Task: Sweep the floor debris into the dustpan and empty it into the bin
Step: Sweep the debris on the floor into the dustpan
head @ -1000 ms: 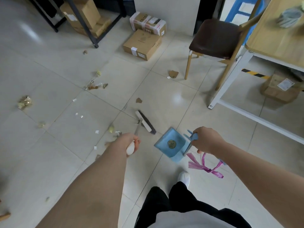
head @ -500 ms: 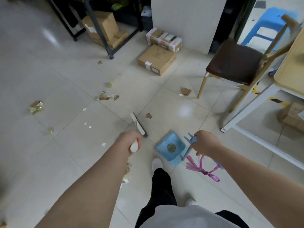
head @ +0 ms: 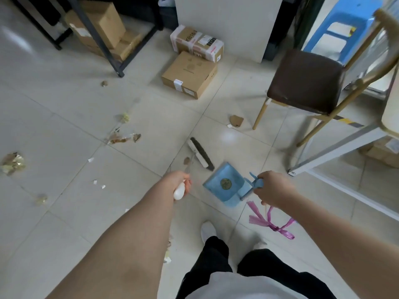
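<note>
My left hand (head: 177, 181) grips the white handle of a long broom; the broom head (head: 200, 153) rests on the floor tiles ahead, next to a small brown scrap (head: 186, 160). My right hand (head: 272, 187) holds the handle of a blue dustpan (head: 224, 184), which carries one crumpled gold piece. A purple plastic strip (head: 272, 221) dangles from the right hand. Debris lies scattered to the left: gold foil wads (head: 12, 163), torn wrappers (head: 123, 137), white paper bits (head: 97, 184). A brown cardboard scrap (head: 236, 120) lies near the chair leg. No bin is visible.
Cardboard boxes (head: 190, 74) sit against the white pillar at the back. A black metal rack (head: 101, 37) with boxes stands at the far left. A brown-seated chair (head: 306, 80) and a white-legged table (head: 336, 147) stand at the right, a blue stool (head: 339, 26) behind them. My feet (head: 207, 231) are below.
I have stepped forward, so the view has shifted towards the boxes. The broom head swept up and over the small brown scrap, which now lies on its near side. Both hands keep their hold.
</note>
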`<state>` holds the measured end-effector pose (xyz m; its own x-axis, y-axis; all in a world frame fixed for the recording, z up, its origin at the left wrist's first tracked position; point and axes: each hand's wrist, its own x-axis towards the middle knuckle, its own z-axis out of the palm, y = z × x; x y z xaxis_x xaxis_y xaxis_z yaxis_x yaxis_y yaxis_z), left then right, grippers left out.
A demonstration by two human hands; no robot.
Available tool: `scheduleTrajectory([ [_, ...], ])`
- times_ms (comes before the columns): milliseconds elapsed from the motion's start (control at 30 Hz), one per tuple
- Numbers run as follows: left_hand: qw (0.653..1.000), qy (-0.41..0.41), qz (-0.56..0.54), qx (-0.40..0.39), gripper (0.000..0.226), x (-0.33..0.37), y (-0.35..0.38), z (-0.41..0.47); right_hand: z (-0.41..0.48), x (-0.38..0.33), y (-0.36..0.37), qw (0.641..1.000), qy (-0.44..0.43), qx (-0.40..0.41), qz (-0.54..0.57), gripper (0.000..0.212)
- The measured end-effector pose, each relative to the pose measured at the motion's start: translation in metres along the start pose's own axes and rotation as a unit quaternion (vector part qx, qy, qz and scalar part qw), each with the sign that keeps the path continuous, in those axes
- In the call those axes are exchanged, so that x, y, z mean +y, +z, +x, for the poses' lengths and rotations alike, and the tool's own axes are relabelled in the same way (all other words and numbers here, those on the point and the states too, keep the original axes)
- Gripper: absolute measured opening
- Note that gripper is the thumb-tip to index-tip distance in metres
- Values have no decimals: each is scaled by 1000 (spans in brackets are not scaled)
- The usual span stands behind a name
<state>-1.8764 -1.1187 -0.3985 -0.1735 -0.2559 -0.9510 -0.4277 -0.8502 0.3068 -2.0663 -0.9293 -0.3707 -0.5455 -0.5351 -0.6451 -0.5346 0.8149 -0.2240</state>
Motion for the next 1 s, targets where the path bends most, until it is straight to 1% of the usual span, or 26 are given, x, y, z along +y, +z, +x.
scheduleTrajectory([
  [67,999,-25,-21,15,26,11,-18,-1,10,-6,-10,1000,1,0,11,20],
  [133,999,-27,-26,25,23,31,-25,-6,18,-12,-23,1000,-4,0,19,19],
  [267,998,41,-10,57,20,76,-3,-16,35,-16,-48,999,-18,-8,26,16],
  [333,996,64,0,64,20,89,19,-20,45,-12,-61,999,-23,-22,33,17],
  [433,996,77,-19,44,22,106,62,-23,63,4,-85,998,-31,-32,51,17],
  [533,997,67,-29,-1,18,129,120,-19,86,29,-109,997,-31,-32,56,17],
  [700,996,55,-22,-60,25,153,219,3,117,67,-143,998,-33,-22,39,17],
  [800,995,39,-14,-86,26,159,263,20,128,80,-154,999,-39,-24,12,19],
  [900,995,33,21,-90,22,171,293,43,140,92,-159,999,-36,-27,-4,23],
  [1000,995,19,56,-75,16,182,307,67,153,101,-165,1000,-8,-22,17,20],
])
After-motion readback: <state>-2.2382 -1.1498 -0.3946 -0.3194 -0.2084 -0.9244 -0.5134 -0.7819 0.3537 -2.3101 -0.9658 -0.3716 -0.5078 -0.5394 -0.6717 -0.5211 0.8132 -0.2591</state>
